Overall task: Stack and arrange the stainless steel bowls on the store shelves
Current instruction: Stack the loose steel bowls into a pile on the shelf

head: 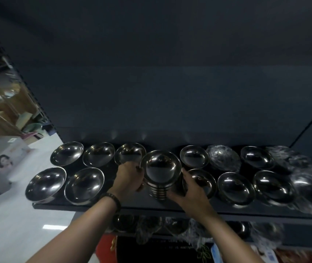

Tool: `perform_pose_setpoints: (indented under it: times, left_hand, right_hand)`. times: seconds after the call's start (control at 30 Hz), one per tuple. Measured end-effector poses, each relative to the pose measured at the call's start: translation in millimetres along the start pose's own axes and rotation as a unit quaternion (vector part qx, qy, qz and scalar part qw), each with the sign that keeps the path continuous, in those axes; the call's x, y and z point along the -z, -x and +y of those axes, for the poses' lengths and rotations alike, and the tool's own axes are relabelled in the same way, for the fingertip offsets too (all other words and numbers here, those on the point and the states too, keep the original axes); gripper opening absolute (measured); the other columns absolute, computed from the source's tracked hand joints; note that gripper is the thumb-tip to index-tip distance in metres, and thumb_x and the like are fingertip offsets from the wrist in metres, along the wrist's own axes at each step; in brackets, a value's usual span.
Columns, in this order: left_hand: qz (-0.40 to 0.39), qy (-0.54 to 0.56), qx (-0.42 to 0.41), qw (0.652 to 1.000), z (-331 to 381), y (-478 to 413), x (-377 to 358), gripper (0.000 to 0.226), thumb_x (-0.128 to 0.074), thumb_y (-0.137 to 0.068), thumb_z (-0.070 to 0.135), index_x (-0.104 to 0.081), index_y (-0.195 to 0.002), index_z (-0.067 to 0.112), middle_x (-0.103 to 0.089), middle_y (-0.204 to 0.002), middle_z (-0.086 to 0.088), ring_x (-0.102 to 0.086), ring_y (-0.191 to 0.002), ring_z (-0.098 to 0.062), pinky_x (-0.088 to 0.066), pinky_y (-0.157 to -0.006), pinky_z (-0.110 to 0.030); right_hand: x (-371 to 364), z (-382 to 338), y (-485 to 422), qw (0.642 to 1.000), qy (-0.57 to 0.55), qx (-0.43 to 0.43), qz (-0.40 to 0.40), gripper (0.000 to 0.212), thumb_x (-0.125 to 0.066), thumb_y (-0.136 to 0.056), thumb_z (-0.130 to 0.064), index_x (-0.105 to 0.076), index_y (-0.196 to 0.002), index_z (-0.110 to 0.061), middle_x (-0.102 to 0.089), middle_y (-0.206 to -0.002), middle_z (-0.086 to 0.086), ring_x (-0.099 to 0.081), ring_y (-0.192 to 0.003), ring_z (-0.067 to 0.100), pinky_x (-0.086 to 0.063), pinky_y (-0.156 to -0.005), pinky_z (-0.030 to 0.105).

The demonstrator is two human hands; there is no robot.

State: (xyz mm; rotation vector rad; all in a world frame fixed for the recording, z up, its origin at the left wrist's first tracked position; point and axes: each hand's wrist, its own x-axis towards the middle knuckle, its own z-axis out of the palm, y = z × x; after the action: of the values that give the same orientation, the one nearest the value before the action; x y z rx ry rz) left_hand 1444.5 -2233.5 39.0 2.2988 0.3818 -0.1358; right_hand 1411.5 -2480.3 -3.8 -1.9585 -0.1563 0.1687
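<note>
A tall stack of nested steel bowls [160, 170] stands at the middle of the dark shelf [98, 206], near its front edge. My left hand [129, 177] grips the stack's left side and my right hand [191, 188] cups its lower right side. Several single steel bowls sit in two rows on both sides, such as a front left bowl [84, 185], a back left bowl [67, 153] and a front right bowl [235, 187]. Part of the bowl behind my right hand [201, 179] is hidden.
Plastic-wrapped bowls [223, 158] lie at the back right, and more wrapped ones [299, 168] at the far right. A lower shelf [170, 225] holds more bowls. A white floor [14, 224] and boxes [1, 149] lie to the left. A dark back panel rises behind the shelf.
</note>
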Motion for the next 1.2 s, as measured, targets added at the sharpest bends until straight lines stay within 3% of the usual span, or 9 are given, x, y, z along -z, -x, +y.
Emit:
perform_pose_setpoints:
  times: [0.17,0.3,0.43,0.53,0.6,0.7,0.9,1.07,1.2]
  left_hand:
    - [0.016,-0.008,-0.002,1.0,-6.8,-7.4,-11.1,0.036,-0.052,-0.097,0.021,-0.072,-0.069,0.008,-0.074,-0.058,-0.004,-0.072,-0.046,-0.018,-0.065,-0.056,-0.037]
    - [0.011,-0.033,-0.017,0.999,-18.7,-17.3,-13.2,0.042,-0.05,-0.1,0.041,-0.07,-0.074,0.015,-0.075,-0.06,-0.001,-0.073,-0.051,-0.016,-0.066,-0.064,-0.04]
    - [0.06,-0.052,-0.032,0.996,-53.0,-30.1,-3.4,0.033,-0.053,-0.086,0.061,-0.068,-0.091,0.032,-0.076,-0.078,0.005,-0.076,-0.069,-0.02,-0.061,-0.067,-0.034]
    - [0.106,-0.101,-0.073,0.987,-75.3,-41.4,4.7,0.013,-0.07,-0.085,0.034,-0.075,-0.094,0.025,-0.077,-0.09,0.001,-0.074,-0.085,-0.026,-0.055,-0.07,-0.033]
    - [0.116,-0.129,-0.093,0.98,-84.6,-50.5,8.7,0.016,-0.072,-0.083,0.022,-0.076,-0.098,0.026,-0.075,-0.096,-0.002,-0.073,-0.089,-0.028,-0.057,-0.072,-0.036]
    - [0.096,-0.156,-0.099,0.978,-93.4,-67.0,12.9,0.022,-0.069,-0.083,0.024,-0.073,-0.104,0.029,-0.072,-0.103,-0.004,-0.072,-0.092,-0.032,-0.059,-0.072,-0.04]
    - [0.062,-0.211,-0.139,0.966,-101.1,-103.7,7.2,0.024,-0.063,-0.094,0.034,-0.071,-0.116,0.028,-0.067,-0.12,-0.003,-0.072,-0.102,-0.032,-0.059,-0.075,-0.041]
    - [0.015,-0.24,-0.127,0.962,-107.8,-125.8,3.4,0.024,-0.063,-0.09,0.033,-0.075,-0.107,0.022,-0.073,-0.112,-0.006,-0.072,-0.103,-0.034,-0.059,-0.081,-0.039]
    - [0.009,-0.217,-0.143,0.965,-113.6,-128.1,0.1,0.02,-0.066,-0.088,0.033,-0.075,-0.101,0.02,-0.072,-0.107,-0.005,-0.072,-0.098,-0.033,-0.057,-0.078,-0.039]
  right_hand:
    - [-2.5,-0.9,-2.5,1.0,0.013,0.002,0.014,0.093,-0.089,-0.079,-0.049,-0.039,-0.157,-0.046,-0.061,-0.142,-0.03,-0.05,-0.139,-0.006,-0.043,-0.12,0.037]
    - [-5.8,-1.1,-6.6,0.998,0.034,0.005,0.048,0.086,-0.089,-0.082,-0.042,-0.044,-0.154,-0.041,-0.065,-0.137,-0.027,-0.053,-0.133,-0.01,-0.047,-0.117,0.033]
    - [-14.8,8.2,-10.6,0.991,0.106,0.032,0.075,0.09,-0.084,-0.084,-0.047,-0.034,-0.16,-0.042,-0.047,-0.162,-0.012,-0.042,-0.151,0.011,-0.042,-0.122,0.042]
    - [-21.7,13.0,-10.1,0.984,0.137,0.036,0.108,0.08,-0.085,-0.086,-0.044,-0.044,-0.155,-0.038,-0.041,-0.166,-0.006,-0.039,-0.153,0.015,-0.039,-0.121,0.035]
    - [-25.3,15.8,-8.4,0.98,0.146,0.043,0.127,0.074,-0.087,-0.086,-0.037,-0.052,-0.15,-0.033,-0.043,-0.164,-0.006,-0.041,-0.152,0.014,-0.039,-0.119,0.031]
    - [-28.0,19.2,-5.4,0.977,0.158,0.046,0.136,0.061,-0.085,-0.088,-0.036,-0.059,-0.143,-0.037,-0.046,-0.161,-0.011,-0.044,-0.149,0.01,-0.046,-0.117,0.035]
    - [-37.1,17.7,-3.9,0.969,0.168,0.064,0.17,0.056,-0.085,-0.088,-0.027,-0.065,-0.14,-0.034,-0.05,-0.158,-0.014,-0.045,-0.146,0.003,-0.043,-0.113,0.02]
    - [-40.5,20.8,-6.2,0.958,0.198,0.087,0.186,0.058,-0.089,-0.083,-0.019,-0.069,-0.137,-0.023,-0.06,-0.151,-0.005,-0.055,-0.142,0.012,-0.041,-0.116,0.02]
    - [-38.4,21.2,-6.2,0.96,0.187,0.085,0.188,0.057,-0.09,-0.082,-0.016,-0.07,-0.135,-0.023,-0.061,-0.149,-0.01,-0.055,-0.141,0.008,-0.037,-0.117,0.015]
